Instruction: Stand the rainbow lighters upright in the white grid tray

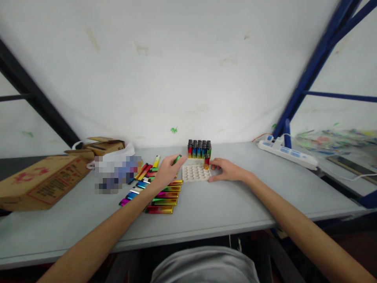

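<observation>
My left hand (168,169) is closed on a green lighter (177,158), just left of a white tray (193,175) with rows of round holes. A single red and orange lighter (206,162) stands upright at the tray's back right corner. Beside that corner is my right hand (226,169), its thumb and fingers apart along the tray's right edge; whether a fingertip touches the lighter I cannot tell. Behind the tray, several lighters with black tops (199,149) stand in tight rows. Under and around my left forearm lie many loose coloured lighters (163,202).
Cardboard boxes (44,179) and a white plastic bag (128,151) sit on the left of the grey table (224,208). A white power strip (287,153) lies at the right, near a phone (350,165) and a blue metal post (303,84).
</observation>
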The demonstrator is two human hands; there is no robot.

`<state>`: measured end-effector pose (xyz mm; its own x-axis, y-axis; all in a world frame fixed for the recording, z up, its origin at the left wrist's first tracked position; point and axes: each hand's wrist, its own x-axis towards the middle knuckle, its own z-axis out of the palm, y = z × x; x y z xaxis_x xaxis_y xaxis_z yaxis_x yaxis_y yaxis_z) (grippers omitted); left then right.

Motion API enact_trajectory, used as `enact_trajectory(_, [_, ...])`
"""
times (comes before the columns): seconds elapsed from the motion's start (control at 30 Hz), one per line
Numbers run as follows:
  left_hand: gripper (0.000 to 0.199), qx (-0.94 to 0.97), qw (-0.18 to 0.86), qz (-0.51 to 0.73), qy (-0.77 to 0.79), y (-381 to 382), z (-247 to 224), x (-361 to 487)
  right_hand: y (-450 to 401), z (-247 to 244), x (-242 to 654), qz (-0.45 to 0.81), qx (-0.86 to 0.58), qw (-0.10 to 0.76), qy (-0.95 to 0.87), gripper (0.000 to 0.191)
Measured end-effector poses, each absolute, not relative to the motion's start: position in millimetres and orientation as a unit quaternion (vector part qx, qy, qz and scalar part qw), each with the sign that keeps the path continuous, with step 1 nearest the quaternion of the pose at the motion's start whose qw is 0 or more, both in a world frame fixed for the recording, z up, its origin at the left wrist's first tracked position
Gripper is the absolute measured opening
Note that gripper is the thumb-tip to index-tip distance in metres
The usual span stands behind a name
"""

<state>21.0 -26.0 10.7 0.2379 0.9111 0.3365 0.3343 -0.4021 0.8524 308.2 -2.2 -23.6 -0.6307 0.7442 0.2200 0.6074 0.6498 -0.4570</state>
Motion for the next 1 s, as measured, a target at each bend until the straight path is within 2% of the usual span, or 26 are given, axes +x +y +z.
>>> enact_trajectory(0.13, [0.039, 0.761, 0.218, 0.427, 0.437, -30.9, 15.0, 21.1, -3.2, -21.8, 308.1, 0.169, -0.382, 0.194, -0.888, 0.071])
enact_trajectory(0.27, [0.036, 0.759, 0.202, 0.434, 0.441, -31.8, 15.3, 20.9, -2.8, -22.9, 308.3, 0.168, -0.38, 0.198, -0.888, 0.07])
enact_trajectory(0.43, [0.041, 0.717, 0.29, 0.454, 0.441, -29.6, 9.9, 22.1, -2.0, -26.1, 309.2, 0.176, -0.381, 0.203, -0.885, 0.072])
enact_trajectory(0.67, [0.037, 0.659, 0.423, 0.461, 0.417, -33.4, 9.0, 27.4, -3.8, -23.6, 307.8, 0.173, -0.381, 0.205, -0.885, 0.071])
enact_trajectory(0.77, [0.036, 0.667, 0.447, 0.439, 0.403, -34.1, 7.5, 29.1, -3.7, -23.3, 307.2, 0.172, -0.376, 0.205, -0.887, 0.072])
enact_trajectory(1.0, [0.029, 0.78, 0.291, 0.425, 0.356, -29.2, 9.5, 38.3, -4.7, -24.2, 305.4, 0.159, -0.39, 0.206, -0.883, 0.073])
